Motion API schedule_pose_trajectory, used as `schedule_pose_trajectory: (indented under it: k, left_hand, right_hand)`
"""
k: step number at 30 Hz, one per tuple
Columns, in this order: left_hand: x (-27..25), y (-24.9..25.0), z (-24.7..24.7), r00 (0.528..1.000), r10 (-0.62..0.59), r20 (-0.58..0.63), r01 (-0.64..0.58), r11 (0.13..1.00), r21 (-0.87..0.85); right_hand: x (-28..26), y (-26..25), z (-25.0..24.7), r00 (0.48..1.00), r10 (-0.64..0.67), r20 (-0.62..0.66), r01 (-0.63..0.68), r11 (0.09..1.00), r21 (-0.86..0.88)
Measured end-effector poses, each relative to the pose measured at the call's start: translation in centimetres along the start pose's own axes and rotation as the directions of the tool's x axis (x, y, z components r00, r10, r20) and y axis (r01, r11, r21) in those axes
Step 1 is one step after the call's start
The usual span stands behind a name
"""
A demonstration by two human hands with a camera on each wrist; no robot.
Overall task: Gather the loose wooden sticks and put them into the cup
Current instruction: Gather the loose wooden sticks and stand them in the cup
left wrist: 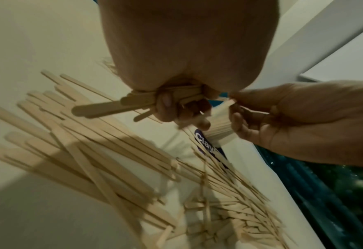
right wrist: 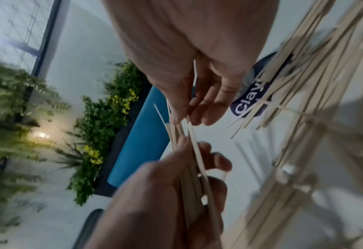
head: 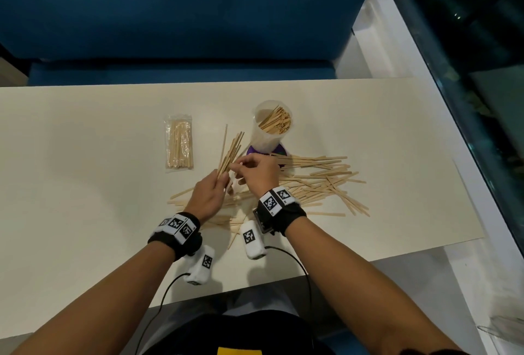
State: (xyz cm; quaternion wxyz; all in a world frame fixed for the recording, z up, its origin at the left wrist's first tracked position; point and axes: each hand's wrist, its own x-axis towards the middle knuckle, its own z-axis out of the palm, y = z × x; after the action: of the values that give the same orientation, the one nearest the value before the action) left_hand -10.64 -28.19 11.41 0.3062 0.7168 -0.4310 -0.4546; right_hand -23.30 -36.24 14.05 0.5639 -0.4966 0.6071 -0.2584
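Wooden sticks (head: pixel 317 181) lie in a loose heap on the bench (head: pixel 85 184), just in front of the cup (head: pixel 270 125), which already holds a good many. A bundle (head: pixel 231 153) stands up in the left hand (head: pixel 208 196), its grip curled tight round the lower ends. The right hand (head: pixel 256 170) meets it beside the cup, fingertips pinching a stick at the bundle, seemingly feeding or straightening it. A sealed packet of sticks (head: pixel 179 145) lies further left of the cup. Gathering looks to be the step in hand; next, I judge, the bundle needs squaring up and tipping into the cup.
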Motion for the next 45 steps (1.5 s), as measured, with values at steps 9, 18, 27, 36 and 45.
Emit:
schedule_pose_trajectory:
  k: [9, 18, 27, 36, 45]
  left_hand:
    - [0.1, -1.0, -0.2, 1.0, -0.018, -0.02, 0.015, 0.991, -0.136]
    - [-1.5, -1.0, -0.6, 0.999, 0.005, 0.05, 0.002, 0.99, -0.141]
    - [-2.3, -0.7, -1.3, 0.995, 0.102, 0.015, -0.103, 0.994, 0.021]
    - [-1.8, -2.2, -2.4, 0.991, -0.088, -0.097, 0.068, 0.978, -0.197]
    - [0.0, 0.0, -1.0, 0.999, -0.031, -0.043, 0.016, 0.952, -0.307]
  right_hand:
    - [0.7, -0.3, 0.7, 0.975, 0.212, 0.063, -0.219, 0.965, 0.146]
    - [1.9, -3.1, 0.7, 0.947, 0.077, 0.313, -0.184, 0.926, 0.329]
    - [2.1, -5.1, 0.4, 0.986, -0.044, 0.163, -0.017, 0.935, 0.354]
    - [2.0, -7.6, -2.3, 0.967, -0.173, -0.189, 0.206, 0.962, 0.178]
    - [0.0, -1.9, 1.1, 0.992, -0.067, 0.105, 0.083, 0.984, -0.155]
